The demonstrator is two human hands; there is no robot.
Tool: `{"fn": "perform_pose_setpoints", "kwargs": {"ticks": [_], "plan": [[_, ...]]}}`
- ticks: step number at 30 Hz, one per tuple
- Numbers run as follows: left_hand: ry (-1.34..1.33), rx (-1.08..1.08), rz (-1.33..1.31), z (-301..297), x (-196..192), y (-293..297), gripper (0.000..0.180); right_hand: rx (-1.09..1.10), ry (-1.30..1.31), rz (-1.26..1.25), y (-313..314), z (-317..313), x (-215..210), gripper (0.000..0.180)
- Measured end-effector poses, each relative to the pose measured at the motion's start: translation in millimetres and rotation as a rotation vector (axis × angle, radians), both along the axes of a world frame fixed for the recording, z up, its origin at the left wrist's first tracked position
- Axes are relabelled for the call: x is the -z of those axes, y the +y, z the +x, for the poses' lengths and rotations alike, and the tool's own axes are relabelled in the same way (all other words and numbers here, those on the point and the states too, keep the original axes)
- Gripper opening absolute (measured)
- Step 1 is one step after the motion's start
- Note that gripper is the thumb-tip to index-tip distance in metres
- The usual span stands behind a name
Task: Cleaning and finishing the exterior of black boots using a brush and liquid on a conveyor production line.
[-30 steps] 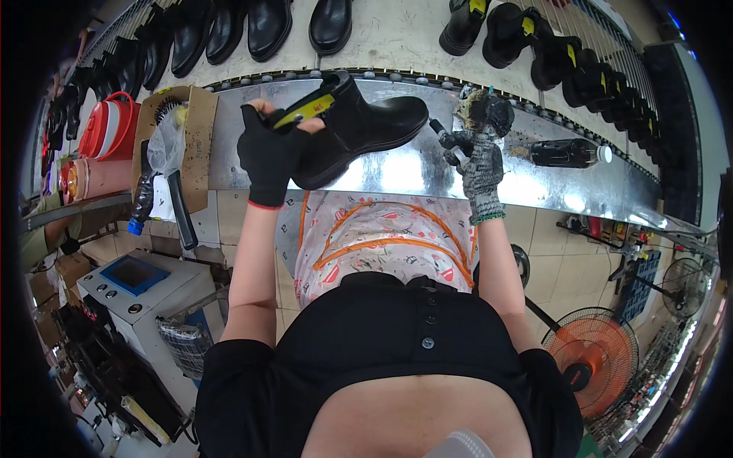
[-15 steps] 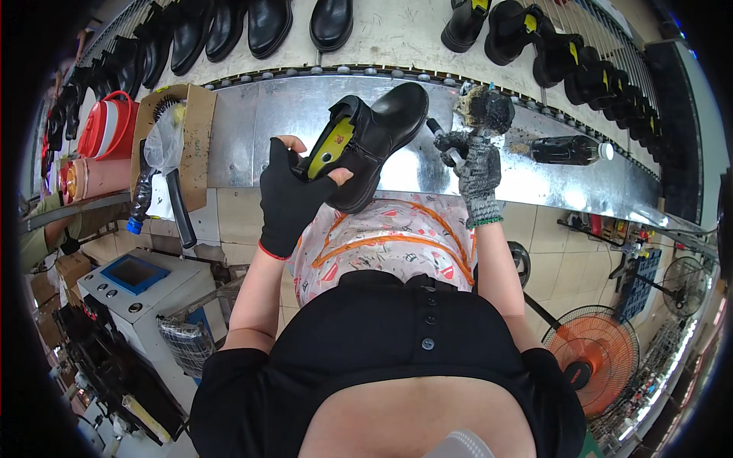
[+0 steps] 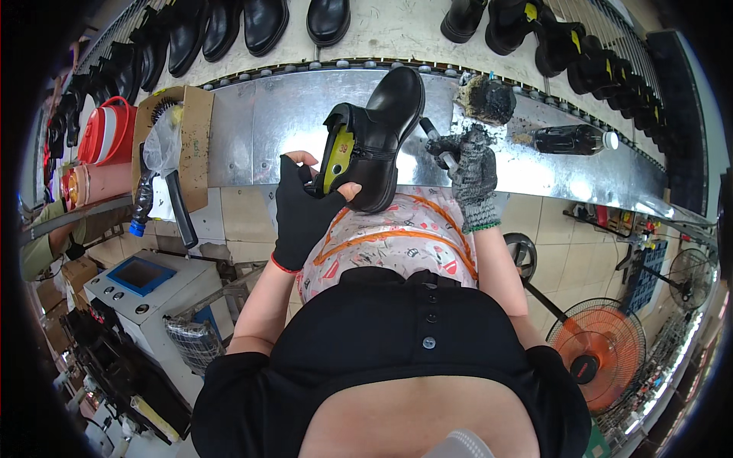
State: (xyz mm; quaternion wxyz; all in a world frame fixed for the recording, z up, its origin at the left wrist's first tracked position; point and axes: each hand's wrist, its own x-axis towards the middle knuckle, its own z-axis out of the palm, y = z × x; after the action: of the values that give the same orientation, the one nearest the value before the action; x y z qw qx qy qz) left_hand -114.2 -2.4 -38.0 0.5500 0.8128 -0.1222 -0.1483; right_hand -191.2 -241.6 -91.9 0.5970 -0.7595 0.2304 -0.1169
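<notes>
My left hand, in a black glove with bare fingertips, grips a black leather ankle boot by its heel end. The thumb presses on the outside while the fingers are at the collar. Inside the boot, a yellow insole shows, and the toe points away from me. To the right of the boot, my right hand wears a grey knitted glove with a green cuff. Its fingers are closed round a slim stick-like tool with a dark end, whose exact kind I cannot make out.
A blackened sponge-like lump lies on the metal ledge beside a bottle of dark liquid. Black boots line the conveyor beyond. At left are a cardboard box and a red-lidded container; an orange fan stands lower right.
The boot has turned so its toe points more directly away from me. My left hand has shifted right with it, and my right hand has moved slightly left, still holding the tool.
</notes>
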Motion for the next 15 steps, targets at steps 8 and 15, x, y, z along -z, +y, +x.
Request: {"fn": "perform_pose_setpoints", "kwargs": {"ticks": [8, 15], "plan": [[0.419, -0.148, -0.237, -9.2, 4.2, 8.8, 0.055, -0.152, -0.083, 0.03, 15.0, -9.7, -5.1, 0.055], [0.845, -0.145, -0.3, -4.3, 19.5, 24.9, 0.062, -0.26, 0.045, -0.184, 18.0, -19.6, -12.7, 0.056]]}}
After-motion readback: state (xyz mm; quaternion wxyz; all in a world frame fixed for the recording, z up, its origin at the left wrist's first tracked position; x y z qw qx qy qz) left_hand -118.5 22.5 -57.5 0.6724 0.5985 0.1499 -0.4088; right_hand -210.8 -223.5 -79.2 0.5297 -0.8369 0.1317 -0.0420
